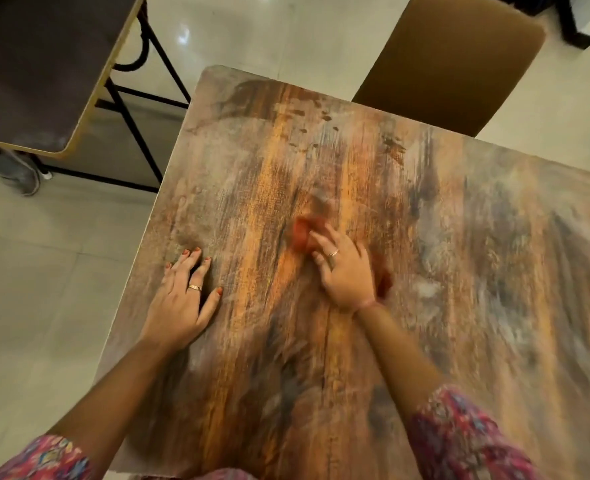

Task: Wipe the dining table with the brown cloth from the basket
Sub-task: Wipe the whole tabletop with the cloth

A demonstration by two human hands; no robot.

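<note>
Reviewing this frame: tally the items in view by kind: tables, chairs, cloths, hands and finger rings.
Tables: 2, the dining table and a dark table
Chairs: 1
Cloths: 1, brown cloth
Hands: 2, left hand, right hand
Finger rings: 2
Total: 8

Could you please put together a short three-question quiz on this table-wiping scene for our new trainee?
1. True or false: the left hand holds the brown cloth.
2. Which hand presses the cloth on the dining table? A left, B right, C both.
3. Fill in: the left hand lies ____ on the table near its left edge.

Key: 1 false, it is empty. 2 B, the right hand. 3 flat.
</note>
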